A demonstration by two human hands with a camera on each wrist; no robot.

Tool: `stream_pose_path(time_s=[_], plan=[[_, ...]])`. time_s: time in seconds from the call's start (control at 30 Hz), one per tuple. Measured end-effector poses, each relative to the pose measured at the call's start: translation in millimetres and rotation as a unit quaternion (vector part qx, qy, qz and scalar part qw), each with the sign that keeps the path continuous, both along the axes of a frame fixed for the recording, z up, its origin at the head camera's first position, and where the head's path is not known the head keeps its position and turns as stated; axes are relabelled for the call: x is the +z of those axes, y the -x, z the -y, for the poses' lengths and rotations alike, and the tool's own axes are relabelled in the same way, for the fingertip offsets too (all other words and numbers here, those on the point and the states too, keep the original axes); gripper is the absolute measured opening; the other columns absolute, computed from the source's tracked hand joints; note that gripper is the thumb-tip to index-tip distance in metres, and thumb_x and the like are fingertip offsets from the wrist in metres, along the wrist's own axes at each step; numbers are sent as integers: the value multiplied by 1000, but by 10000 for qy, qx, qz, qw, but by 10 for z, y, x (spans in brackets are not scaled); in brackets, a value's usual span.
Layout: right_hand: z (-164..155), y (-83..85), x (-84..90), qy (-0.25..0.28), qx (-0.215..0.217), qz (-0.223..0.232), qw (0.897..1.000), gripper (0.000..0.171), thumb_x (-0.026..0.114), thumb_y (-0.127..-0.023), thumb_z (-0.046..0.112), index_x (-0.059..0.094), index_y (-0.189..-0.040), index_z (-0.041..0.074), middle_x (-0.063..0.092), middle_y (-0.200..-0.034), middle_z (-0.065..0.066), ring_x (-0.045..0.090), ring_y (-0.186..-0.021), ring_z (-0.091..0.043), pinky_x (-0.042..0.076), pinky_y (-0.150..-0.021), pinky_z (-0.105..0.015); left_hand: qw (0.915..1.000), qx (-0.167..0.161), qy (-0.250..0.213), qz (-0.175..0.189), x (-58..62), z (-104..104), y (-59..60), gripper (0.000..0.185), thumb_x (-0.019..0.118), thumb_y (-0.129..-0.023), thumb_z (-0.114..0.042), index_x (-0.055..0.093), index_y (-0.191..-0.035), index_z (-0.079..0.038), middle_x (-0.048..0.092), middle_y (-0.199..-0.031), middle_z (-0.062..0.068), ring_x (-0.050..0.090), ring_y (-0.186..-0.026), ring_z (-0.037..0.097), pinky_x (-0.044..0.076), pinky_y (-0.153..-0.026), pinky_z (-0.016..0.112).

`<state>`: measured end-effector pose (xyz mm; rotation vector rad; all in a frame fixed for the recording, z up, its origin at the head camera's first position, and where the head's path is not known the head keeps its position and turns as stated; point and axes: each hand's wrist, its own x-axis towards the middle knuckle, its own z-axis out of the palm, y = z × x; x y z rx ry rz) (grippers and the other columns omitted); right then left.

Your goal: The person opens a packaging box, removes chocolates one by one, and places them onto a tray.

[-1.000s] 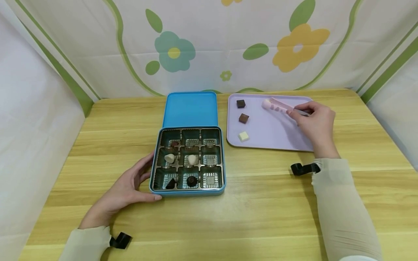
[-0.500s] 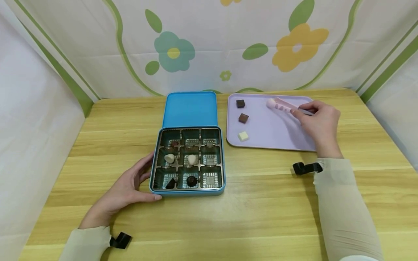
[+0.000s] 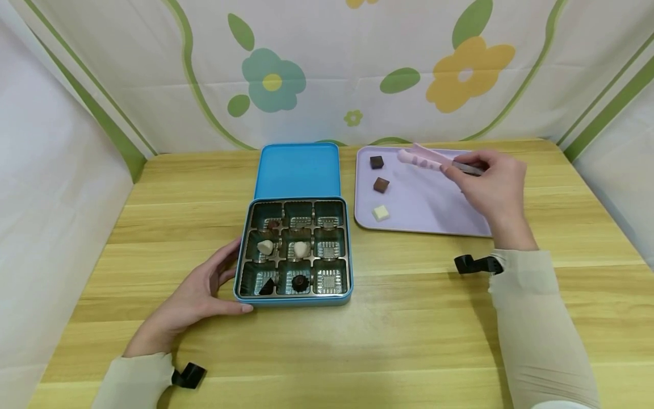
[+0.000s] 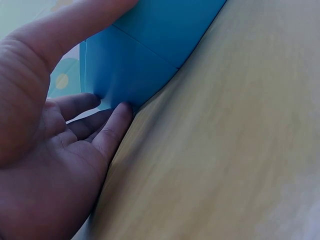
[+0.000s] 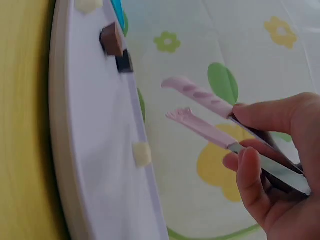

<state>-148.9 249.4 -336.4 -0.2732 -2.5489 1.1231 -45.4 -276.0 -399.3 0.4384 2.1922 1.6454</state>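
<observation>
In the head view my right hand pinches tongs with pink tips over the lilac tray. The right wrist view shows the tongs' tips apart, with nothing between them. A pale piece lies on the tray beyond the tips; the head view hides it. Dark, brown and white chocolates line the tray's left side. My left hand touches the corner of a blue tin, its thumb along the front and fairly straight fingers against the left side.
Several chocolates sit in the tin's divided insert, including a whitish one in the centre and a dark ruffled one in front. The blue lid lies behind the tin. A flowered curtain hangs behind the wooden table.
The tongs shift slightly right, then back left and upward, and their tips spread wider. My left hand, the tin and the chocolates on the tray's left side stay put.
</observation>
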Motion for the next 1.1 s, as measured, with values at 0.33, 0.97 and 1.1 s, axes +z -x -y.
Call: stream_pose_path(time_s=[0.33,0.97,1.1], plan=[[452,-125,125,257,1779,-99,9837,21,88,-91,19,83,-108,7,80,-102,-10,69,-72,1,57,-59,-16,10000,-55,-18,46,-19,-5,16,121,94,-79,0,22,-174,-22,29,-176,16,42,-148,-4,41,-115,8],[851,-323,240,-363,3351,-806,9380,17,92,-85,9,84,-99,13,78,-90,-1,60,-75,-11,52,-66,-14,10000,-65,-25,22,-32,-7,35,122,94,-78,0,22,-174,-22,28,-177,16,41,-149,-5,40,-115,7],[900,-374,251,-142,3586,-715,9306,19,93,-84,8,84,-99,13,76,-89,2,62,-76,-10,54,-66,-16,10000,-25,-10,-41,-39,-16,19,122,95,-77,1,22,-173,-20,29,-176,17,40,-149,-7,41,-115,8]])
